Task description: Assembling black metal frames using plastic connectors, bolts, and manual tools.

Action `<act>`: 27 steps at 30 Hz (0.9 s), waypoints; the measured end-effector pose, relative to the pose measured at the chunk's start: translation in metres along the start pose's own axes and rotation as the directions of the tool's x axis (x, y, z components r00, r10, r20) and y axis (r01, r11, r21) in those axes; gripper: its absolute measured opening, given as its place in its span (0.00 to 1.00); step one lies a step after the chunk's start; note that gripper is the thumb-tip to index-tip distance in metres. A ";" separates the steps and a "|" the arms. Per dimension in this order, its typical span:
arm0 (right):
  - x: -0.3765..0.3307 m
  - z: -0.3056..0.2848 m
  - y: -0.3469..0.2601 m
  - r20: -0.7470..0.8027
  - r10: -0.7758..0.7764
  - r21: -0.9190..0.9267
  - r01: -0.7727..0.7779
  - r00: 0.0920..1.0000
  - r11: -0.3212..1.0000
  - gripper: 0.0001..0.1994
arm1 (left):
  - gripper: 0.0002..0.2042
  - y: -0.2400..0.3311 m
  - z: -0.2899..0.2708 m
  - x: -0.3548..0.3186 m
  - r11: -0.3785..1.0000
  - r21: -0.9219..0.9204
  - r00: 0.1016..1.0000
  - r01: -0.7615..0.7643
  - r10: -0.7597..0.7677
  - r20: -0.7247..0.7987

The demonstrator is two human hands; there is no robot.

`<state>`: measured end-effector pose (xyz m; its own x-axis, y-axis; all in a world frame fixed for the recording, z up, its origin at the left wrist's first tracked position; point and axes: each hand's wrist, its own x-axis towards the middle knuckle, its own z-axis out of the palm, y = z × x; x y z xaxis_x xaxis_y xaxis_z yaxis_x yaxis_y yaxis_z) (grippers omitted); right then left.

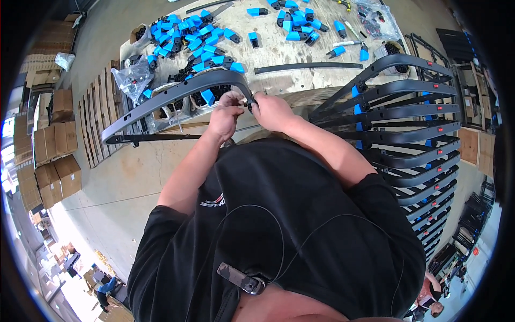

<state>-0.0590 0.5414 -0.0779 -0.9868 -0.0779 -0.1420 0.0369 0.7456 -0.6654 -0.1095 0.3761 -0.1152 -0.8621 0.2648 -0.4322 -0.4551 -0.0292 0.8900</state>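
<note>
A long black curved metal frame [177, 92] stretches from the left over the near edge of the workbench and bends down in front of me. My right hand [272, 112] is closed round its bent end. Close beside that end, my left hand [226, 117] has its fingers pinched together; whatever they hold is too small to make out. Just beyond my hands, under the frame, a container holds black parts and a blue-and-black piece [207, 96]. A flat black strip [308, 67] lies on the wooden bench top [268, 52].
Blue-and-black end pieces [190, 40] lie heaped across the bench, with a smaller pile [298, 24] farther right. Similar black frames [413, 110] with red spots are stacked at my right. A wooden pallet [96, 118] and cardboard boxes [56, 142] stand left. Other people are in the background.
</note>
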 end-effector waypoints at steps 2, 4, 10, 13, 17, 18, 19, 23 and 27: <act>0.000 0.000 0.000 0.014 0.009 -0.004 -0.009 1.000 1.000 0.13 | 0.16 0.004 0.001 0.000 0.977 -0.199 0.992 -0.072 0.049 -0.119; 0.000 0.001 0.001 0.002 0.001 -0.001 -0.001 1.000 1.000 0.13 | 0.17 0.011 -0.010 0.001 0.926 0.276 0.965 0.258 -0.261 -0.029; 0.002 0.003 0.002 -0.004 -0.010 -0.014 0.010 1.000 1.000 0.13 | 0.17 -0.006 -0.015 0.009 0.952 0.124 0.944 0.281 -0.297 0.141; 0.003 0.003 0.003 -0.007 -0.008 -0.014 0.008 1.000 1.000 0.13 | 0.17 -0.001 -0.001 0.001 0.974 0.203 0.992 0.101 -0.114 0.054; 0.000 0.003 0.003 -0.007 -0.013 -0.025 0.013 1.000 1.000 0.13 | 0.16 0.017 0.001 -0.004 0.869 0.178 0.877 0.461 -0.477 0.058; 0.000 0.004 0.004 0.005 0.000 -0.026 0.000 1.000 1.000 0.13 | 0.16 0.008 -0.006 0.002 0.870 0.177 0.878 0.460 -0.476 0.055; 0.000 0.004 0.004 0.018 0.013 -0.028 -0.013 1.000 1.000 0.13 | 0.15 0.003 -0.010 0.005 0.897 0.100 0.885 0.431 -0.442 0.146; 0.001 0.005 0.002 0.009 -0.018 -0.033 0.018 1.000 0.999 0.13 | 0.14 -0.025 -0.011 0.005 0.977 0.160 0.981 0.139 -0.158 0.115; 0.002 0.005 0.001 0.007 -0.002 -0.019 0.002 1.000 1.000 0.13 | 0.11 -0.022 -0.021 0.006 0.908 0.393 0.988 -0.144 0.110 0.108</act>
<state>-0.0605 0.5391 -0.0825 -0.9857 -0.0837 -0.1462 0.0323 0.7577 -0.6518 -0.1098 0.3585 -0.1401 -0.8776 0.3625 -0.3136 -0.2017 0.3141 0.9277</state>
